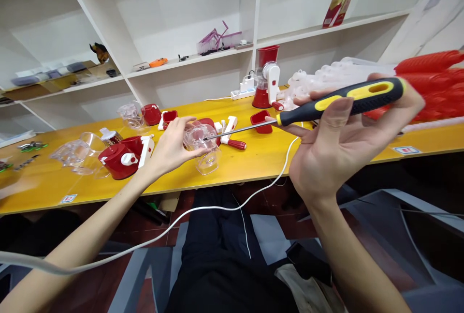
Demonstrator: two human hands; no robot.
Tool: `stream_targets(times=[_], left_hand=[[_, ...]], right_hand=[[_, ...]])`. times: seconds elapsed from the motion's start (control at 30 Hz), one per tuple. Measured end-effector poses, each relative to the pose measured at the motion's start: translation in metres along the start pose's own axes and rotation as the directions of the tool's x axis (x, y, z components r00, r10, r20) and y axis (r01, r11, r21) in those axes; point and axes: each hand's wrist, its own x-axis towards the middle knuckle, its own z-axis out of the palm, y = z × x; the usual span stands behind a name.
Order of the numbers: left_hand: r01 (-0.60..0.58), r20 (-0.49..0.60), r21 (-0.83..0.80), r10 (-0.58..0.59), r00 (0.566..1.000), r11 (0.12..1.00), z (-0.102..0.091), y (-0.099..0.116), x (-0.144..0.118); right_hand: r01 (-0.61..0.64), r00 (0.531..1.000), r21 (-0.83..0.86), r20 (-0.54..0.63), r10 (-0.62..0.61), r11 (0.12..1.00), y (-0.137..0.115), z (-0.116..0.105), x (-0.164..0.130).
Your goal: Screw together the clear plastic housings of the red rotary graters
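My left hand (177,143) grips a clear plastic housing (207,160) over the yellow table, thumb along its near side. In my right hand (326,153) lies a screwdriver (340,100) with a black and yellow handle, thumb and fingers around it. Its thin metal shaft points left, and the tip meets the clear housing or overlaps it in view. Just behind the housing are a red part (205,123) and a white crank with a red handle (235,144). A red hopper-like piece (261,122) sits beyond the shaft.
An assembled red and white grinder (267,78) stands at the back by a power strip (243,93). Left are a red base (118,160) and clear parts (74,153). White pieces (319,81) and red pieces (431,85) pile up right. A white cable (217,207) crosses in front.
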Motion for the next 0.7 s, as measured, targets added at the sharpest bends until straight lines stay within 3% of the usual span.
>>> stream_targets(times=[0.1,0.27,0.4,0.47,0.57,0.7], left_hand=[[-0.015,0.017,0.117,0.013,1.000,0.993,0.000,0.006,0.002],[-0.164,0.229,-0.047,0.171,0.958,0.985,-0.012,0.000,0.008],[-0.150,0.213,-0.101,0.168,0.962,0.984,-0.015,-0.006,0.011],[-0.135,0.184,-0.072,0.146,0.972,0.988,-0.012,-0.007,0.011],[-0.136,0.152,0.002,0.134,0.979,0.991,-0.007,-0.011,0.010],[-0.160,0.173,0.070,0.146,0.974,0.985,-0.003,-0.016,0.010]], right_hand=[[0.011,1.000,-0.052,-0.012,-0.011,0.999,-0.009,-0.002,0.000],[0.185,0.981,-0.107,0.077,-0.177,0.977,-0.018,0.010,0.015],[0.083,0.975,-0.021,0.210,-0.077,0.996,-0.022,0.036,0.030],[0.109,0.965,-0.049,0.246,-0.093,0.993,-0.024,0.047,0.034],[0.203,0.898,-0.057,0.408,-0.163,0.977,-0.027,0.059,0.036],[0.191,0.801,0.007,0.578,-0.160,0.982,-0.031,0.070,0.040]])
